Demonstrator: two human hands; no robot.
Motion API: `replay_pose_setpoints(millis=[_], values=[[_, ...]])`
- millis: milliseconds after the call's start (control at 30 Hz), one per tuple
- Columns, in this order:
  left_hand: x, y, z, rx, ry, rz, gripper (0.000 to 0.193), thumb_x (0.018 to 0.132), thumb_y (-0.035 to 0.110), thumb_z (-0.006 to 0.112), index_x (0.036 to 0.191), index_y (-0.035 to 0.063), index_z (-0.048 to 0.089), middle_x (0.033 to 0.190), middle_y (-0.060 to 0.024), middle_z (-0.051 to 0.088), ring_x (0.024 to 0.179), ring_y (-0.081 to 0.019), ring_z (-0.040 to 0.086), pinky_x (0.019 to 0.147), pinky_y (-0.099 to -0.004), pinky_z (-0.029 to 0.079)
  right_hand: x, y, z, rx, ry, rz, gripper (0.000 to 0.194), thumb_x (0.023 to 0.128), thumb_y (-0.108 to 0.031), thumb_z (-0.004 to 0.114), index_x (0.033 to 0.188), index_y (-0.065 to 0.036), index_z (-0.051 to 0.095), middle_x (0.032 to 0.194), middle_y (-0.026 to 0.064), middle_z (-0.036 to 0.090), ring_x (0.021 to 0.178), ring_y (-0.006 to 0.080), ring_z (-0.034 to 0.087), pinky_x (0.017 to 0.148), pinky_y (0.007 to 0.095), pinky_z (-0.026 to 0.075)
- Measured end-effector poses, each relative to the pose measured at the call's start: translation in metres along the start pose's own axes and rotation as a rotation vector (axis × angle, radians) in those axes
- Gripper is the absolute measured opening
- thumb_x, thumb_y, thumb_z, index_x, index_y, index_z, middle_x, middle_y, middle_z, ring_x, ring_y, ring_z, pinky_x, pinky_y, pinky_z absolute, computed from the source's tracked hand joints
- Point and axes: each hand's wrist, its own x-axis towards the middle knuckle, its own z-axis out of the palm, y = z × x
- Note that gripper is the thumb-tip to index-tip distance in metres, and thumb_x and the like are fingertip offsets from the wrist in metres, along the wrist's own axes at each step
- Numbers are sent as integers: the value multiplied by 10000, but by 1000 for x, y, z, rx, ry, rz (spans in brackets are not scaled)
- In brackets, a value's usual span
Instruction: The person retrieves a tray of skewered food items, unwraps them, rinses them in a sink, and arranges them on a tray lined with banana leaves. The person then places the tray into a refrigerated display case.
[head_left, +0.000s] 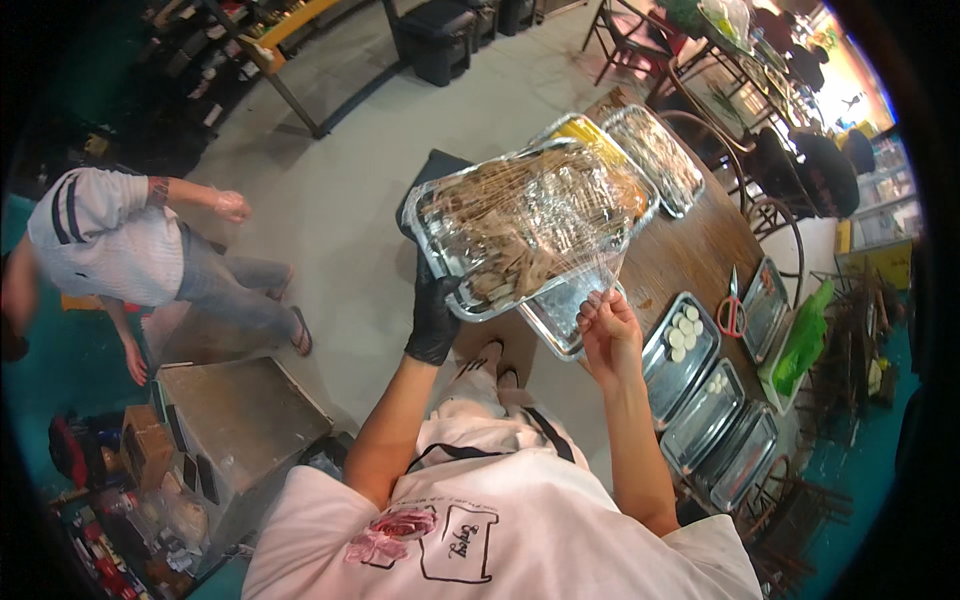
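Observation:
My left hand (435, 319), in a black glove, grips the near left corner of a metal tray (484, 311). Brown skewered food on thin wooden sticks fills this tray, under clear plastic wrap (555, 187). My bare right hand (611, 322) pinches the edge of the wrap near the tray's right side, and the wrap is drawn taut towards its fingers. Below the held tray, an empty-looking metal tray (559, 322) shows in part. Behind it are a tray with something yellow (585, 133) and another wrapped tray (652, 157).
On the wooden table (675, 251) lie red-handled scissors (731, 311), a tray with white round pieces (686, 367), more metal trays and a container with a green leaf (806, 345). A person (112, 232) stands at left, near a metal-topped cabinet (240, 412). Chairs stand beyond the table.

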Motion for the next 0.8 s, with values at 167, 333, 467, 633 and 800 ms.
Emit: replay_pose_setpoints(millis=[167,333,467,633,800], values=[[11,38,-42,-71,36,114,799,758,0,471,1535,67,295,1488,-131,421,1337,-284,456,1109,-387,398,67,-27,116,-583,-220,-339,46,963,-66,595,943,-26,606,884,77,648,837,195,656,730,291,494],[28,87,-69,-34,-14,213,775,779,40,459,1534,57,280,1472,-161,442,1317,-339,482,1108,-463,415,190,-30,249,-741,-462,-470,104,975,-90,590,988,9,621,958,108,697,935,213,702,790,324,553],[54,129,-109,-81,-9,231,799,771,52,457,1545,55,257,1478,-155,442,1320,-342,479,1110,-453,412,302,24,344,-935,-594,-427,101,978,-103,600,998,-8,627,934,68,691,919,181,704,754,284,546],[92,200,-200,13,94,266,797,776,57,483,1544,43,268,1518,-140,406,1372,-292,431,1132,-417,378,444,124,426,-1190,-705,-244,85,929,-64,621,981,-3,650,865,30,673,826,151,686,697,270,526],[127,312,-268,9,112,333,725,846,83,476,1543,39,278,1573,-137,332,1447,-264,323,1196,-391,256,568,233,476,-1285,-934,-14,37,930,-58,633,953,-31,641,867,29,665,829,155,693,728,272,546]])
